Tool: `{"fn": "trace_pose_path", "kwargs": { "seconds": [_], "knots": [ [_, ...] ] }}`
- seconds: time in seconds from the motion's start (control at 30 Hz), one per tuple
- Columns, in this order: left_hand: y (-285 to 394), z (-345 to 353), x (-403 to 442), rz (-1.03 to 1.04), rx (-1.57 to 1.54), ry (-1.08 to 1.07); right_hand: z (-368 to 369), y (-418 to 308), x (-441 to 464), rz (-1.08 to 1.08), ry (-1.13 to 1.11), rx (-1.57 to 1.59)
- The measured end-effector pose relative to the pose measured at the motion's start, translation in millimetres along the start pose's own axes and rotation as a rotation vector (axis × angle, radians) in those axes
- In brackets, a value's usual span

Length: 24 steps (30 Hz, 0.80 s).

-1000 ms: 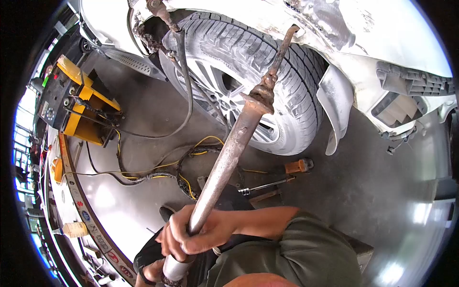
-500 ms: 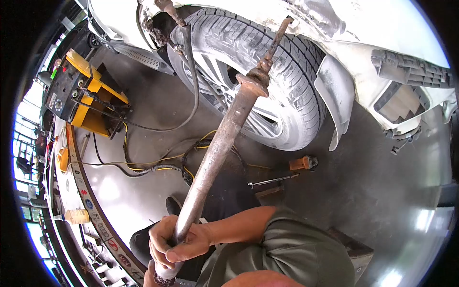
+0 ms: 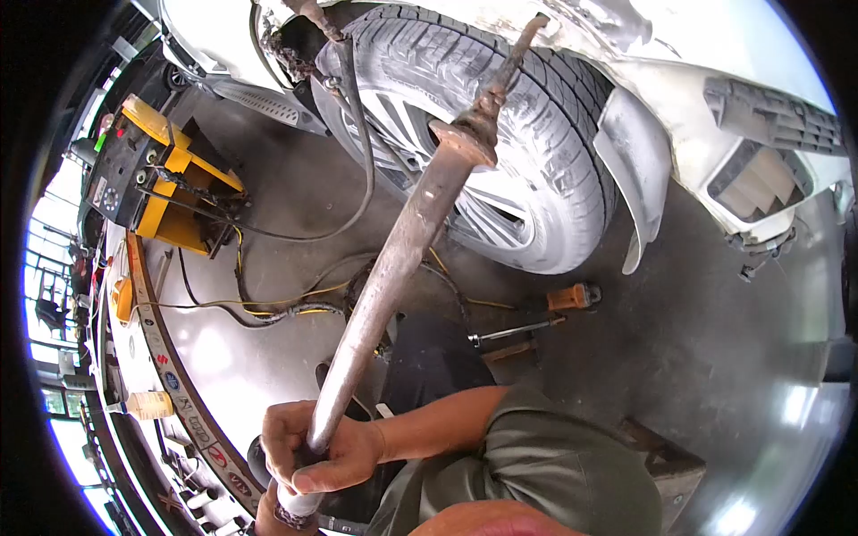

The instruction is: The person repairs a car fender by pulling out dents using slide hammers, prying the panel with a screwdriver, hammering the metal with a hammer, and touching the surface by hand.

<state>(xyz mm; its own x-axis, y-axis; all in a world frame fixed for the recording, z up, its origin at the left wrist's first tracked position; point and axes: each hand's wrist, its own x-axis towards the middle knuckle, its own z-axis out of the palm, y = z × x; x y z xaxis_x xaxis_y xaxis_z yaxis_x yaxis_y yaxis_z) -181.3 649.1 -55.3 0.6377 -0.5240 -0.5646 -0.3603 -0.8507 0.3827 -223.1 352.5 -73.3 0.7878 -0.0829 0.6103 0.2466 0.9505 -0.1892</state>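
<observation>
A long, worn steel slide hammer slants from the lower left up to the white car. Near its far end is a rusty flange, and beyond that a thin hooked rod meets the body edge above the wheel. My right hand is closed around the lower part of the bar, thumb on the near side. Just below it, a sliver of my left hand shows at the bottom left beside the bar's lower end; its fingers are hidden.
The dusty car wheel stands behind the bar, beside a loose grey liner. An orange tool and a chrome wrench-like bar lie on the floor. Cables run towards a yellow-and-black machine.
My right hand and the bar's near end have shifted slightly left and down in view. The bar's far end stays at the car body, and my right hand keeps its hold.
</observation>
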Motion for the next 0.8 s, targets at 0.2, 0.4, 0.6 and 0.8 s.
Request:
{"fn": "trace_pose_path", "kwargs": {
  "seconds": [0.2,0.4,0.6,0.8],
  "knots": [
    [1.4,-24.1,8.9,0.001,0.050,-0.029,-19.3,-15.9,21.2,-0.068,-0.034,-0.224],
    [-1.4,-49.4,13.9,0.022,0.105,-0.038,-30.5,-17.1,34.2,-0.221,0.032,-0.108],
    [-5.3,-69.6,24.2,0.075,0.184,-0.068,-16.0,14.4,25.3,-0.103,0.115,-0.204],
    [4.1,-96.7,38.0,0.032,-0.048,-0.009,-35.8,-38.6,56.3,-0.182,0.049,-0.266]
  ]
}}
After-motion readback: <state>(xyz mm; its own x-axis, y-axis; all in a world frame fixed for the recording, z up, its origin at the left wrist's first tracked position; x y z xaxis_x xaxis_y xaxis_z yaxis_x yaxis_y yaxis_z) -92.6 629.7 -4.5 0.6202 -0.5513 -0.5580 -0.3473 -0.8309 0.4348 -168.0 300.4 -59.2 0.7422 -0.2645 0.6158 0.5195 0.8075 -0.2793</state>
